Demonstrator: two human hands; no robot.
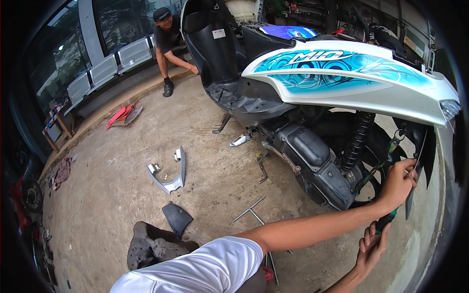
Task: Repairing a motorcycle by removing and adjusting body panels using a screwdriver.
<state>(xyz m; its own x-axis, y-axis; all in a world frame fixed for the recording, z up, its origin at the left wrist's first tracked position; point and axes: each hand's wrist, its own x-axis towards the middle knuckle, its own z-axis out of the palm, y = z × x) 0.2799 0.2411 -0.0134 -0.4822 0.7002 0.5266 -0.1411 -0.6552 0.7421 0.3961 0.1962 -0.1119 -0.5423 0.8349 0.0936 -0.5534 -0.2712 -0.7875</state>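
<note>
My left hand [401, 179] reaches to the rear of a white scooter [337, 93] with blue swirl graphics. Its fingers pinch together at the edge of the black rear mudguard [426, 161]; a thin metal rod shows just above them. Lower down, my right hand [372, 246] has its fingers round the green and black handle of what looks like a screwdriver [386, 221]. The tool's upper part is hidden by my left hand and wrist. Close to that wrist hangs a green patterned strap [392, 146], in front of the rear wheel and black shock spring [359, 139].
On the concrete floor lie a silver grab rail [168, 184], a dark plastic cover [177, 218] and a T-handle wrench [250, 210]. Beside me is a dark, lumpy block [146, 244]. A person [168, 39] sits low beyond the scooter, near metal benches [134, 53].
</note>
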